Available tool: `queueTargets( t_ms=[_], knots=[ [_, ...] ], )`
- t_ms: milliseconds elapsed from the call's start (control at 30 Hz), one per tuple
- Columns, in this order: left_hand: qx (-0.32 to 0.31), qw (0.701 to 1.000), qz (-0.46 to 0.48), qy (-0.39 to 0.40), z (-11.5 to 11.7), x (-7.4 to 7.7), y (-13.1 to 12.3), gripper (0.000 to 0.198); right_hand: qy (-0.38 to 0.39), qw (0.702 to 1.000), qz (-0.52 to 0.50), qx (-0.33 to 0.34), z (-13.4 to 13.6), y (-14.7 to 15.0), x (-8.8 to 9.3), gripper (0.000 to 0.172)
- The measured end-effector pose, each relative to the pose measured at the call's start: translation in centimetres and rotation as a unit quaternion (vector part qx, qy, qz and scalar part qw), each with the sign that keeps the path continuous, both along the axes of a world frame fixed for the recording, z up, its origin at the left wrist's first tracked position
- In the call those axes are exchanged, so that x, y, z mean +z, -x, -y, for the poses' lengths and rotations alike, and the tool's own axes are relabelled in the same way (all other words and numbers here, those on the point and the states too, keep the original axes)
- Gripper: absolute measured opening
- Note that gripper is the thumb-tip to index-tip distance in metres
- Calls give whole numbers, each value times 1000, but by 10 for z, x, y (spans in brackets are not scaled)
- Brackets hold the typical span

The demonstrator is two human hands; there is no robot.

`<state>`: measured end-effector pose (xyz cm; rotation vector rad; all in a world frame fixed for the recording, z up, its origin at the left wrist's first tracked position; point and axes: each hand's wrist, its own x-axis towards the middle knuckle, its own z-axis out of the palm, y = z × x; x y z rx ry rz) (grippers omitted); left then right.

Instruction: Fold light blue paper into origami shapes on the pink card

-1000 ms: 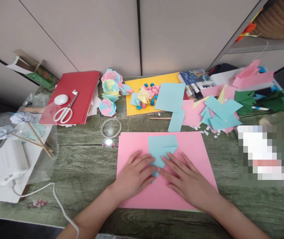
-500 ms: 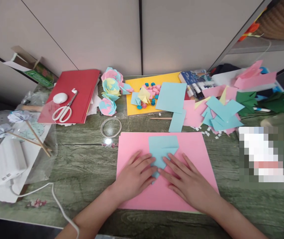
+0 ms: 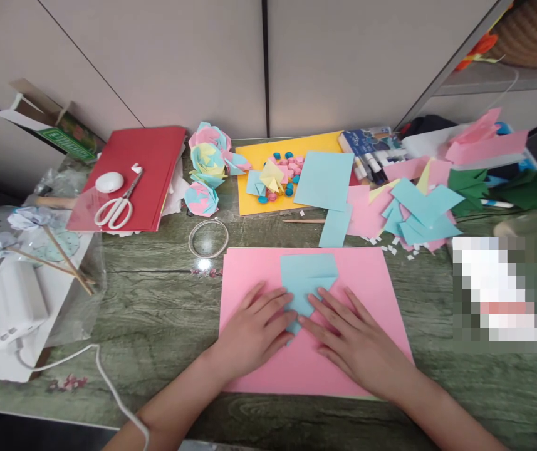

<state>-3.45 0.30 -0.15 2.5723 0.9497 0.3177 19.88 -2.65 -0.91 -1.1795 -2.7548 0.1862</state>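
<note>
Tabletop (image 3: 155, 300): scissors (image 3: 115, 212) on red sheets (image 3: 158, 160), silvery ring (image 3: 190, 240), paper flowers (image 3: 208, 164), cut paper pile (image 3: 423, 203) far R
In the way: white cable (image 3: 120, 401) by our L forearm; our L hand (image 3: 252, 329) + R hand (image 3: 357, 341) hide the lower bit of the blue paper (image 3: 306, 268)
Blue paper: flat on pink sheets (image 3: 247, 269), lt blue, straight top, tapers down, crease on R side
L fingers: slightly apart, tips on its L edge
R fingers: spread, tips on its R edge, no pinch afawct

We see the blue piece (image 3: 303, 270) and pink sheets (image 3: 291, 373) as smooth, matt paper. Our wood-grained tabletop (image 3: 155, 313) looks glossy, the clear wrap (image 3: 81, 304) crinkled plastic.
</note>
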Motion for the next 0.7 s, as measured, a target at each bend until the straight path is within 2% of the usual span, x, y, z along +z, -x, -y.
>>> queueTargets(
  t_ms=[700],
  knots=[
    [13, 1000, -7, 4, -1, 2, -2, 36, -5, 1000, 24, 7, 1, -1, -4, 47]
  ],
)
